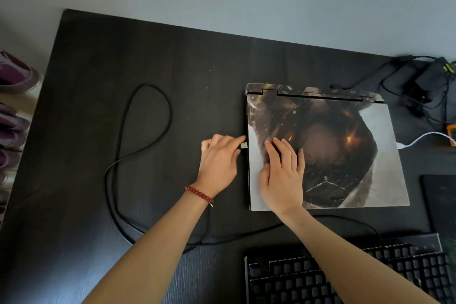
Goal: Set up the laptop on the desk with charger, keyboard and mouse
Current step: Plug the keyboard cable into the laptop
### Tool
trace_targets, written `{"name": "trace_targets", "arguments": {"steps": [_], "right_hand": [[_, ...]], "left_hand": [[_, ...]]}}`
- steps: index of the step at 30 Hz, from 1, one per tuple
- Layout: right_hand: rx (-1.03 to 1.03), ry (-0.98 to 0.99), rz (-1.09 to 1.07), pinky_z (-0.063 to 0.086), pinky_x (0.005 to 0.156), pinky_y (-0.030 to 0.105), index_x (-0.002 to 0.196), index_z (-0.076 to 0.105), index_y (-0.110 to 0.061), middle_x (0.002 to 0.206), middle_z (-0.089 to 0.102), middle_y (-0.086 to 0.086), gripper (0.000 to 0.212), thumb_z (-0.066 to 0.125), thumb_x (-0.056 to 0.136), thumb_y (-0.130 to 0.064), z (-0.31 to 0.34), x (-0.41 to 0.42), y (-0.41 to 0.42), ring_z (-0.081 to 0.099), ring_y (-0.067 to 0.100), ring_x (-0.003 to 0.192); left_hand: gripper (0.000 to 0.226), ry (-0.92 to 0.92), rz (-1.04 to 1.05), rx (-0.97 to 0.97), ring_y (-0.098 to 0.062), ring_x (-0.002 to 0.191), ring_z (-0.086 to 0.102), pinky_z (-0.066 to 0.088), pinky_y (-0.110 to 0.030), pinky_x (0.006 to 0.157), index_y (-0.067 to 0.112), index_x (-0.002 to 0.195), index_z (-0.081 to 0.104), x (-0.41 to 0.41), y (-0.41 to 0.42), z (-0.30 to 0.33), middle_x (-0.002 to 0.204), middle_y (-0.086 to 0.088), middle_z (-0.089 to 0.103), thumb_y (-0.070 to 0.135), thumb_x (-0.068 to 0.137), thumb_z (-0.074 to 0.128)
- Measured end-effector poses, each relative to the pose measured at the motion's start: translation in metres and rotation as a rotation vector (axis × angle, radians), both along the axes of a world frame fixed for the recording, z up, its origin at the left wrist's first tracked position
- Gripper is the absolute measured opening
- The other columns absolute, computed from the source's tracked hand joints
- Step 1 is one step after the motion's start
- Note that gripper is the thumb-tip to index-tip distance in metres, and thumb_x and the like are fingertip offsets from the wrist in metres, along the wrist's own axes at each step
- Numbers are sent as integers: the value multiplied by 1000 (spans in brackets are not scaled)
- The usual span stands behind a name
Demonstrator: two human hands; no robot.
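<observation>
A closed laptop (345, 116) with a printed skin lies on the black desk (123, 69). My left hand (218, 160) pinches a metal USB plug (244, 145) right at the laptop's left edge. Its black cable (138, 116) loops across the desk and runs toward the black keyboard (345, 276) at the front. My right hand (283, 173) lies flat on the lid, fingers spread. The black charger brick (424, 86) with its tangled cables sits at the back right corner. No mouse is visible.
A dark mouse pad (441, 202) lies at the right edge. A white cable (419, 139) reaches the laptop's right side from an orange item (452, 134). Purple shoes (12, 74) sit beyond the desk's left edge.
</observation>
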State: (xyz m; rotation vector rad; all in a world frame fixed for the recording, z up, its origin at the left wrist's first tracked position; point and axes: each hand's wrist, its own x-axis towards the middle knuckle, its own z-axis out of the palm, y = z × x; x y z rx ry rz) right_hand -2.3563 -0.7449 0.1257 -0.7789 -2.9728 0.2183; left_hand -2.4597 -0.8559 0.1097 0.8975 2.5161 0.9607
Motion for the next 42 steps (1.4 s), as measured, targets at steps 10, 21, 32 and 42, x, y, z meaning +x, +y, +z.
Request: {"name": "trace_targets", "arguments": {"steps": [10,21,32,42], "right_hand": [[0,9,-3,24,110,55,127,49,-10,132,53,11,50,29,83,-22,-1,0,0,44,28,129],[-7,25,0,21,111,55,129,48,-10,133,52,11,51,29,83,-22,-3,1,0,41,28,130],[-19,50,-9,19,113,54,129,48,-10,134,50,10,51,29,84,-22,-3,1,0,39,27,131],[-24,59,-13,18,113,54,129,48,-10,134,50,11,50,30,83,-21,-2,1,-1,37,26,132]], "left_hand": [[39,-48,-34,-6,-19,104,46,20,-25,89,18,130,51,16,-10,1,104,2,62,10,92,47],[37,50,-45,8,-25,98,53,29,-34,92,14,122,59,30,-19,-1,97,-1,65,5,86,53],[31,52,130,69,-28,91,56,31,-33,80,10,108,68,16,-2,-1,88,-8,65,1,78,65],[36,67,70,163,-24,91,62,41,-34,79,10,104,67,8,-5,4,84,-4,71,-4,71,70]]}}
